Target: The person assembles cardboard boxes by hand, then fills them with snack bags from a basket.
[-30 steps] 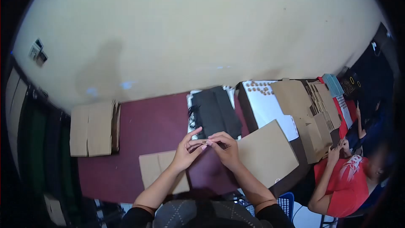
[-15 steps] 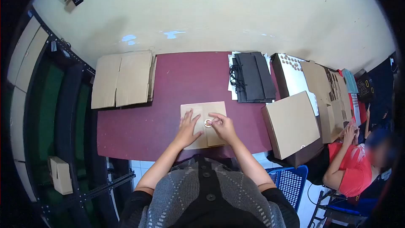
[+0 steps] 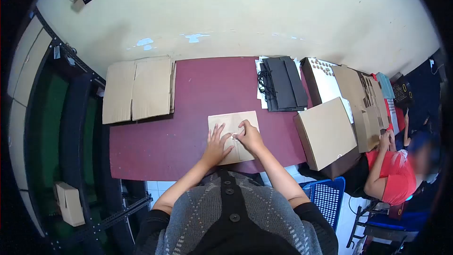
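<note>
Brown cardboard piece (image 3: 234, 136); maroon table (image 3: 188, 108); black bags (image 3: 281, 84).

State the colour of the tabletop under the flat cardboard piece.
Dark maroon tabletop, seen in the head view.

Maroon counter (image 3: 184, 108) bearing flattened cardboard sheets (image 3: 138, 89) at its left end, a stack of black paper bags (image 3: 282, 84) at the far right, a closed brown box (image 3: 325, 132) beside them, and a red-shirted person (image 3: 395, 175) seated beyond.
</note>
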Demonstrator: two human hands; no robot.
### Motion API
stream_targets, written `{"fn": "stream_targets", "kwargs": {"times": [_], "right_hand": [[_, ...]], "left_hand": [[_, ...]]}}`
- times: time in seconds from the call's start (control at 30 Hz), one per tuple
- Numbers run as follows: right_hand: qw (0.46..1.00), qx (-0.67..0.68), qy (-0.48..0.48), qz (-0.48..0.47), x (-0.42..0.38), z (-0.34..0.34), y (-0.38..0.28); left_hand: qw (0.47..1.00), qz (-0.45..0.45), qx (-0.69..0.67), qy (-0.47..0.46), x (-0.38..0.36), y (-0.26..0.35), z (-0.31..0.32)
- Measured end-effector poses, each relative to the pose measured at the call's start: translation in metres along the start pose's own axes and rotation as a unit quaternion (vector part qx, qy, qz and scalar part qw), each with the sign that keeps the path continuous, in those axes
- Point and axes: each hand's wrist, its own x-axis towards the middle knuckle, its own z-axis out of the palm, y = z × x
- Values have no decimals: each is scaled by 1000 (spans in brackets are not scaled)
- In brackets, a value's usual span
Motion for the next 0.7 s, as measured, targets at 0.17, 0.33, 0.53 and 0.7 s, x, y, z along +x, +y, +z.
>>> {"fn": "stream_targets", "kwargs": {"times": [0.17, 0.33, 0.53, 0.7], "right_hand": [[984, -157, 72, -44, -10, -5, -11], [953, -250, 149, -83, -17, 2, -3], [968, -208, 133, -48, -9, 11, 16], [991, -55, 100, -68, -3, -12, 34]], "left_hand": [[998, 13, 49, -36, 0, -1, -1], [997, 5, 52, -51, 0, 0, -3], [996, 10, 67, -50, 1, -2, -1], [996, -26, 58, -65, 2, 13, -12]]}}
